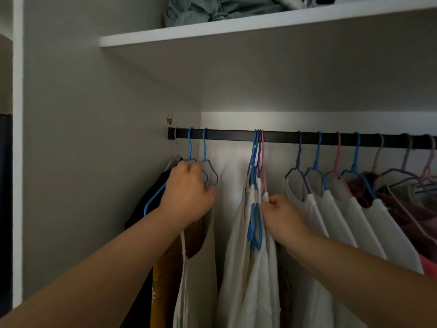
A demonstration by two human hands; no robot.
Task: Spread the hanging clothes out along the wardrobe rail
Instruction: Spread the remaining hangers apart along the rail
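The black metal wardrobe rail runs level from the left side wall off past the right edge of the view, its long axis left to right. Along it the clothes hang straight down on thin plastic hangers whose hooks loop over the bar. At the left end sit two blue hangers beside a pale one next to the wall, carrying a black garment, a mustard-yellow garment and a white top. The left hand has its fingers curled around the shoulders of these blue hangers. After a bare stretch of rail, a tight bunch of blue, purple and pink hangers hangs with white garments pressed together. The right hand pinches the white strap at the pink hanger's shoulder. Further right, purple, blue and pink hangers hold a row of white tops evenly apart, then maroon and dusky garments. Above is a white shelf holding folded grey-green cloth.
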